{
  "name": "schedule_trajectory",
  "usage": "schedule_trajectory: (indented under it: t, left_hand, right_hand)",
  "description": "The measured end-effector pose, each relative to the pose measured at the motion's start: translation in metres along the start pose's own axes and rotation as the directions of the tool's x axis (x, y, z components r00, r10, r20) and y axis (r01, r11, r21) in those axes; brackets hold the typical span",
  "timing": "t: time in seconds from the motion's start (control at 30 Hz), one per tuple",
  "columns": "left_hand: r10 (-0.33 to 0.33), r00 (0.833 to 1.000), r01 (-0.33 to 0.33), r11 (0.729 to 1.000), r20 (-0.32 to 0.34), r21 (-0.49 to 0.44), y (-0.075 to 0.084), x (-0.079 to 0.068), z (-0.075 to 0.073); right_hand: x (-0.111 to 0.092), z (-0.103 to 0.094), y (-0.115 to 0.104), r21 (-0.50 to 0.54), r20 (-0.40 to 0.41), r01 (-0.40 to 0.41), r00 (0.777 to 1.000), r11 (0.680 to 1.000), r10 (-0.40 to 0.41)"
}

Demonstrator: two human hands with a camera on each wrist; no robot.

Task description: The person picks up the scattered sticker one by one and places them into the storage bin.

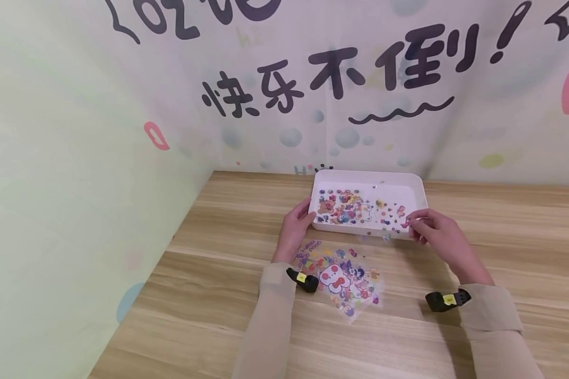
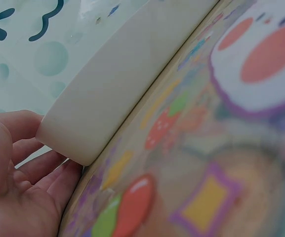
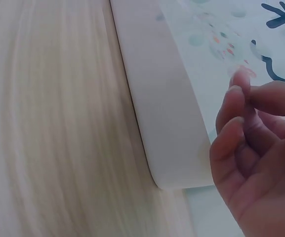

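Observation:
A white tray [image 1: 367, 229] stands against the wall, with colorful cartoon stickers [image 1: 343, 208] inside its left part. My left hand [image 1: 297, 223] grips the tray's left front corner; in the left wrist view the fingers [image 2: 26, 123] lie about that corner. Over the tray's right front side, my right hand [image 1: 436, 231] pinches the edge of a clear sticker sheet [image 1: 392, 213] between thumb and fingertips. Small printed motifs on the sheet show faintly in the right wrist view, where the right hand [image 3: 265, 148] is close to the tray's rim.
A clear sheet of larger cartoon stickers [image 1: 336, 279] lies on the wooden table [image 1: 218, 295] in front of the tray, beside the left wrist. The printed wall cloth [image 1: 265, 142] rises right behind the tray. Black wrist cameras [image 1: 303, 280] sit at both cuffs.

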State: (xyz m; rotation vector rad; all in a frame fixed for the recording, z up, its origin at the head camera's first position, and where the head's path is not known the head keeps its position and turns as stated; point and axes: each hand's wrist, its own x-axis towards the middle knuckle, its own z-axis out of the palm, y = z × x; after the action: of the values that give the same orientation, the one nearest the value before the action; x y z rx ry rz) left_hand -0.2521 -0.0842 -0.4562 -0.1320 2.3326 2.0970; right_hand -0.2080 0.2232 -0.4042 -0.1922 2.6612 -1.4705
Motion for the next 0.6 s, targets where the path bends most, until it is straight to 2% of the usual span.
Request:
schedule_trajectory:
  t: [0.2,0.33,0.53,0.6]
  left_hand:
    - [0.000,1.000,0.000,1.000,-0.004,0.001,0.002,-0.001,0.001]
    - [0.002,1.000,-0.002,1.000,-0.005,0.002,0.003,-0.001,0.001]
    - [0.004,1.000,-0.004,1.000,-0.003,-0.020,0.001,0.000,0.001]
    - [0.004,1.000,-0.004,1.000,0.001,-0.028,0.000,0.001,0.001]
  right_hand:
    - [0.003,0.002,0.005,0.039,-0.034,0.006,0.999,0.999,-0.005]
    - [0.009,0.003,0.013,0.067,-0.064,-0.022,0.998,0.998,0.026]
    - [0.014,0.005,0.014,0.087,-0.093,-0.019,0.995,0.996,0.027]
    - [0.015,0.006,0.013,0.090,-0.103,-0.041,0.993,0.995,0.050]
